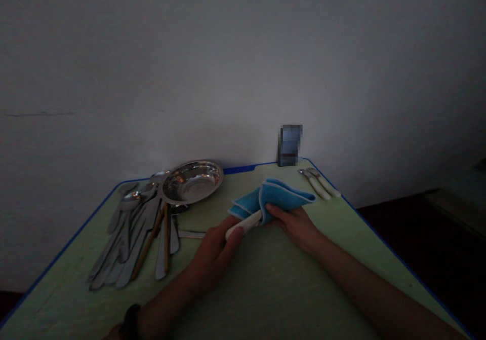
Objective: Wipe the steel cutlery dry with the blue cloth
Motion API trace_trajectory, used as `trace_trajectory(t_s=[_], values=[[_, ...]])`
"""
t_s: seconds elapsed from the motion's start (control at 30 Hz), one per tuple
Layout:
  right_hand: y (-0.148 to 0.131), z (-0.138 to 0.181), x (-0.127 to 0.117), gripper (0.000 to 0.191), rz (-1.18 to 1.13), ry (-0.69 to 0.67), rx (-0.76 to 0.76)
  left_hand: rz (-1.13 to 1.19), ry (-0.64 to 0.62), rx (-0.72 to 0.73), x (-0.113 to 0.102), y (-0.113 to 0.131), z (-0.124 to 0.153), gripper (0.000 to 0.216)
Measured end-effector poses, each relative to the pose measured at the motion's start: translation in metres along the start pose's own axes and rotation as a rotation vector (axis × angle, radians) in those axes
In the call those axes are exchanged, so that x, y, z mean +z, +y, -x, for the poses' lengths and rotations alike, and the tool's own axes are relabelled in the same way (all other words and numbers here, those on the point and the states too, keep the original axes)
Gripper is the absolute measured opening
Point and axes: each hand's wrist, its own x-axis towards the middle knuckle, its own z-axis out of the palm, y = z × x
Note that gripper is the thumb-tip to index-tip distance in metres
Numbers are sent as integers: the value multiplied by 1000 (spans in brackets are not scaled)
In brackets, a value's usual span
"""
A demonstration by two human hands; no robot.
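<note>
My left hand (pixel 216 249) grips the white handle of a utensil (pixel 245 224), whose far end is hidden inside a blue cloth (pixel 271 198). My right hand (pixel 294 223) holds that cloth, folded around the utensil's end, just above a pale green table (pixel 266 289). A dark watch sits on my left wrist.
A pile of several spoons and knives (pixel 132 233), some with wooden handles, lies at the left. A steel bowl (pixel 192 180) stands behind it. Two white-handled utensils (pixel 319 182) rest at the far right, near a small blurred box (pixel 290 145) against the wall. The table has a blue edge.
</note>
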Motion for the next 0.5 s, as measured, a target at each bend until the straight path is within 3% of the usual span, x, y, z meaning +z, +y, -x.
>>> trace_trajectory(t_s=[0.17,0.5], values=[[1,-2,-3,40,119,105,-82,-39,-19,11,-2,4,-2,29],[-1,-7,-2,35,-124,139,53,-52,7,5,1,-2,0,29]])
